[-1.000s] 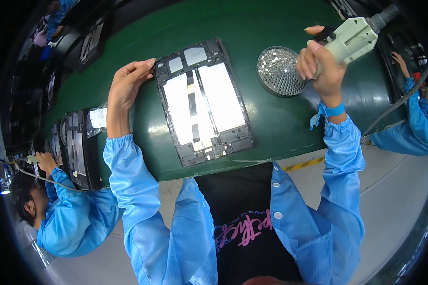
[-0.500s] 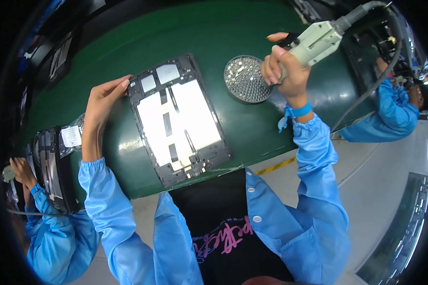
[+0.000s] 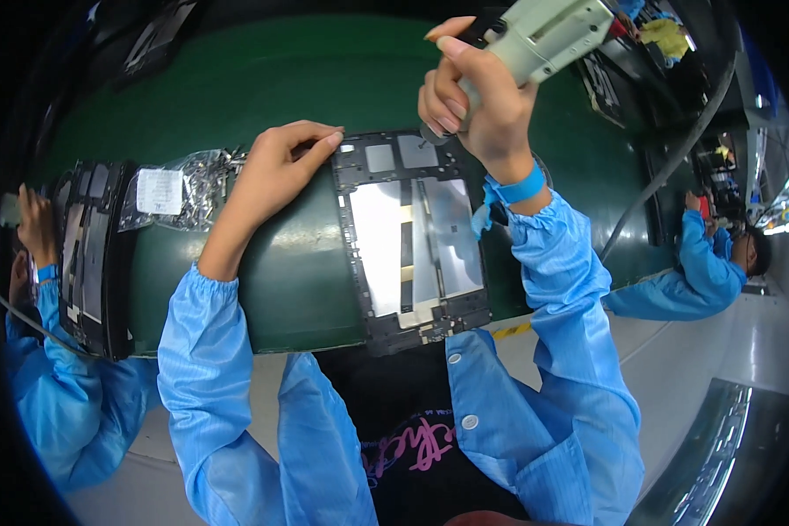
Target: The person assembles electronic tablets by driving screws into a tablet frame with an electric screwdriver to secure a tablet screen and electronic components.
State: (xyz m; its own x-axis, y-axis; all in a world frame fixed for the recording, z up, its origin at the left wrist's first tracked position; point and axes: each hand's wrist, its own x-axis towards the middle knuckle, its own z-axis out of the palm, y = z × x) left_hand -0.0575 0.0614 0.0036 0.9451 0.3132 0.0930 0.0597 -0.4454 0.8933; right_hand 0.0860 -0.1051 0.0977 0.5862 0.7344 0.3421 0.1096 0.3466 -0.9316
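Right grip [image 3: 486,101] wraps snugly round the pale tool [image 3: 552,39], clamped on its handle, and the grey nose points down towards the far end of the opened tablet [image 3: 403,254]! Touching or just above? I can't tell from this angle. Over on the left, the other hand [image 3: 285,167] has its fingertips at the tablet's far left corner; pinching or merely pressing, no telling.

Here's the tablet, face up on the green worktop [image 3: 298,307], between both arms, its near end right by the edge. That overhang risk deserves a watchful eye, I'd say: steady pressure at the corner, no sliding. Best form now is the nose square to the surface, the push straight down and light, well off those silvery panels [image 3: 443,237]. Left sleeve [image 3: 206,324] wants to stay clear of the bag [image 3: 206,184] of small metal parts lying beyond it.
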